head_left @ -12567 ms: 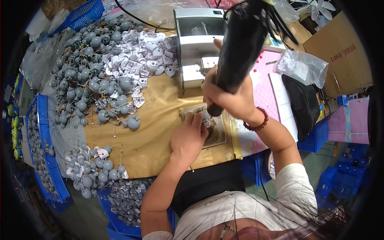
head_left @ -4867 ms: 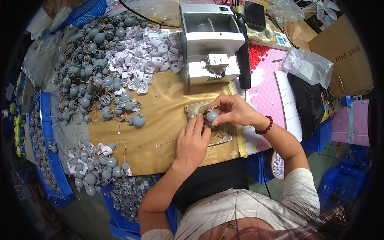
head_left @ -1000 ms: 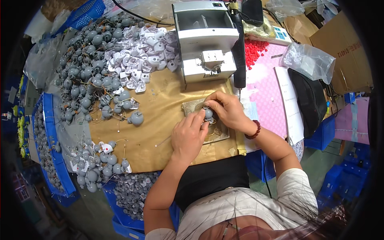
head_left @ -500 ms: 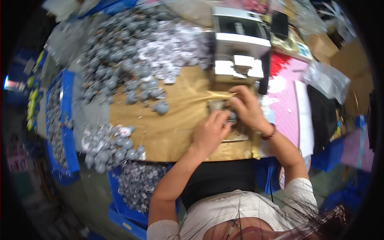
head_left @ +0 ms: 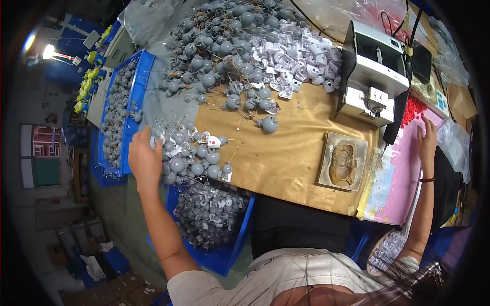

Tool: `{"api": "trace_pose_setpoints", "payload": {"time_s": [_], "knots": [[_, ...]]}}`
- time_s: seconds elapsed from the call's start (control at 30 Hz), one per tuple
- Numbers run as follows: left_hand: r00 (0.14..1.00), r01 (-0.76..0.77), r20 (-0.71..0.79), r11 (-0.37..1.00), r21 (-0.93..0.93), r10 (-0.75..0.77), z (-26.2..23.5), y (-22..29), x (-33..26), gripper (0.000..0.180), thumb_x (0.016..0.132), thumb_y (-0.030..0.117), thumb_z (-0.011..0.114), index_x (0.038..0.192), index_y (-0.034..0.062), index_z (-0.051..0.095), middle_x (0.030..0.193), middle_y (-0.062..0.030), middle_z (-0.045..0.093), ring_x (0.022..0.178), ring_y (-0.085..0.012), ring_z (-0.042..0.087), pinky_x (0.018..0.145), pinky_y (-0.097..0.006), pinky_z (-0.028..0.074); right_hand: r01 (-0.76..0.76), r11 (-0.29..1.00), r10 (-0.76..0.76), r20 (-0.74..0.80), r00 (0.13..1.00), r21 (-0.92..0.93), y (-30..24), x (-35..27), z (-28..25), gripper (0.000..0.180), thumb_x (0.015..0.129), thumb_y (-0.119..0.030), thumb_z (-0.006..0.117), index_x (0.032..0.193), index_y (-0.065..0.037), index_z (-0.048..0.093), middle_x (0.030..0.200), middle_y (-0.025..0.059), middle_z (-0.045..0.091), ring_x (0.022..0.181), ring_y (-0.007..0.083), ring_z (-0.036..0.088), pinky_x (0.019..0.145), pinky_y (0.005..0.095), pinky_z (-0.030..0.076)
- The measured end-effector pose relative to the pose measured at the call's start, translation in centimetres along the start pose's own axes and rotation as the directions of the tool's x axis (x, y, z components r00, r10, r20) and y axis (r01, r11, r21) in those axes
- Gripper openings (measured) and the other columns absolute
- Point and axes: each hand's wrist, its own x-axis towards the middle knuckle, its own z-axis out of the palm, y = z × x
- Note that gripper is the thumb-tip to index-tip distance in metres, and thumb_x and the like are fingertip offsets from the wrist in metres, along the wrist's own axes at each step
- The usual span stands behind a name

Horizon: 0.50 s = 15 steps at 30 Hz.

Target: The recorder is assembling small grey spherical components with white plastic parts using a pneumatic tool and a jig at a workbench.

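Note:
My left hand [head_left: 145, 162] is at the left, its thumb and fingers apart, beside a cluster of grey ball-shaped parts [head_left: 178, 164] with white pieces and thin wires. Nothing shows plainly in its grip. Far to the right, my right hand [head_left: 427, 143] reaches over the pink mat [head_left: 400, 176], fingers stretched and apart, close to a heap of small red parts [head_left: 412, 111]. Between the hands, a square block with a shaped hollow [head_left: 343, 161] lies on the brown sheet; its hollow holds no grey part. A single grey ball part [head_left: 268, 124] lies farther back.
A large heap of grey ball parts [head_left: 209, 56] and a pile of white pieces [head_left: 298, 56] cover the back. A white machine [head_left: 375, 76] stands back right. Blue crates [head_left: 139, 102] of grey parts stand left, with another blue crate [head_left: 244, 224] below the table edge.
My hands have parted from the block, where they were together on a grey part. The left went to the left cluster, the right to the red parts. The view has shifted.

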Motion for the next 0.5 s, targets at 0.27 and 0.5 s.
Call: {"api": "trace_pose_setpoints", "payload": {"time_s": [0.27, 0.5], "knots": [[0.940, -0.301, -0.048, 0.750, -0.589, 0.339, 3.6, 16.1, 0.1, 0.027, 0.086, 0.008, 0.070, 0.112, 0.0027, 0.068, 0.111, -0.0142, 0.067, 0.102, -0.0346, 0.062, 0.090, -0.043, 0.049, 0.076, 0.995, -0.072, 0.058, 0.996, -0.062, -1.4, 0.2, 1.7, 0.034, 0.091, -0.006, 0.063, 0.125, -0.008, 0.062, 0.112, 0.0164, 0.064, 0.105, 0.0356, 0.058, 0.092, 0.0431, 0.048], [0.883, -0.443, 0.052, 0.864, -0.240, 0.467, 11.2, 26.8, 4.6, 0.020, 0.079, 0.014, 0.071, 0.096, 0.0051, 0.068, 0.097, -0.0112, 0.067, 0.091, -0.0307, 0.061, 0.078, -0.045, 0.049, 0.048, 0.999, -0.049, 0.046, 0.998, 0.019, -2.7, 1.0, 1.9, 0.014, 0.091, -0.006, 0.063, 0.104, -0.004, 0.063, 0.100, 0.0146, 0.064, 0.096, 0.0358, 0.059, 0.083, 0.0444, 0.049]]}}
